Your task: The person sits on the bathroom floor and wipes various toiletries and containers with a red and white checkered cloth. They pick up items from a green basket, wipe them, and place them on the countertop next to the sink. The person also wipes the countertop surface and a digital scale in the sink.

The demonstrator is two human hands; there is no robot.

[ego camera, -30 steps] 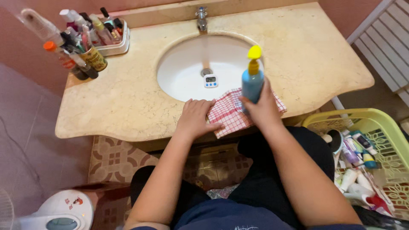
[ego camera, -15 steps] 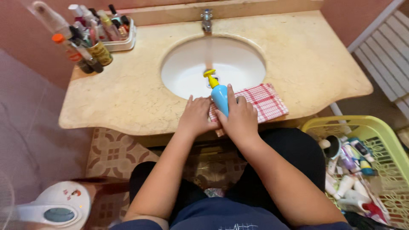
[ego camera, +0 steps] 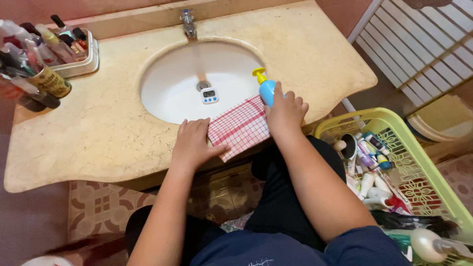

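Blue bottle (ego camera: 266, 91) lies tilted on the red-checked cloth (ego camera: 240, 126) at the sink (ego camera: 167, 93) front rim, right hand (ego camera: 285, 113) grasping it, left hand (ego camera: 193, 144) flat and unclenched pinning the cloth; wiping appears underway, calling next for turning the bottle.

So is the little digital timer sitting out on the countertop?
No, the small white timer lies inside the white sink basin, near the drain, just beyond the red checked cloth.
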